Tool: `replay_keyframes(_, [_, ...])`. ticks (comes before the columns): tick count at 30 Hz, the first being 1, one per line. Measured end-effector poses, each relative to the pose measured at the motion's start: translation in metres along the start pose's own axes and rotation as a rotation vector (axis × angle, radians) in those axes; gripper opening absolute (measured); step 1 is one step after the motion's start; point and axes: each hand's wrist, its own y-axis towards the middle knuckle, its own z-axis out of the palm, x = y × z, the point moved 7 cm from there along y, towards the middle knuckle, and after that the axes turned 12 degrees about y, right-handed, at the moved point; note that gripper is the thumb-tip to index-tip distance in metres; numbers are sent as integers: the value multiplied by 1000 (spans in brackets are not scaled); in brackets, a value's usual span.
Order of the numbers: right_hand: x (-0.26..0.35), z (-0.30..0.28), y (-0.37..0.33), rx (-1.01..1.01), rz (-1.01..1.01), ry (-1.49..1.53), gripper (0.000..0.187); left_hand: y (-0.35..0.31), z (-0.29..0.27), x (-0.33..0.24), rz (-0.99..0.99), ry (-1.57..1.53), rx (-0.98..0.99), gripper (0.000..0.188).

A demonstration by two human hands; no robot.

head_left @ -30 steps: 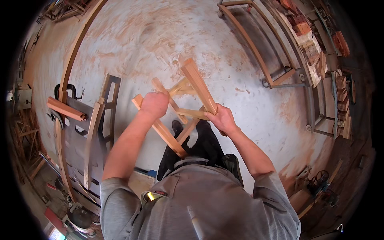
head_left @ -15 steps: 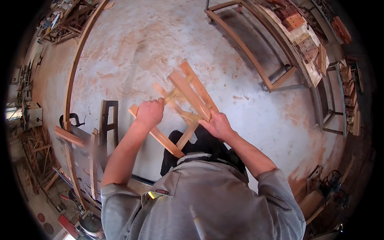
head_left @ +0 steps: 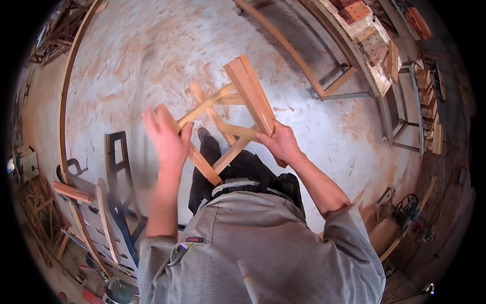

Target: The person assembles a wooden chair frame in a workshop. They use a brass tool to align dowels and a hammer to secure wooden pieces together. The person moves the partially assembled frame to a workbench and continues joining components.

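An unpainted wooden frame, like a stool base with legs and crossing rails, hangs in front of my waist. My right hand (head_left: 279,143) is closed around a thick leg (head_left: 249,92) of this wooden frame. At its left side, my left hand (head_left: 167,137) rests against another leg (head_left: 205,166), fingers blurred but stretched out and the thumb apart. Pale rails (head_left: 206,104) join the legs. The near end of the frame meets my waist.
To the left, a workbench (head_left: 109,223) carries wood strips and a C-clamp (head_left: 76,167); a dark slotted frame (head_left: 117,157) stands beside it. At far right, a wheeled rack (head_left: 382,76) holds drilled wood blocks. Dusty floor (head_left: 147,55) lies ahead.
The wooden frame has turned and tilted between my hands, its thick leg now higher. My left hand moved left and its fingers straightened from a fist. The right hand keeps its hold.
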Motion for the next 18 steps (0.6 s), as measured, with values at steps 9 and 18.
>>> replay_keyframes(9, [8,12,10,-15,-65,-3,44,-67,77,22,-881,-1553,550,23])
replay_keyframes(18, [63,13,27,53,-33,520,53,-7,11,41,-559,-1380,431,25])
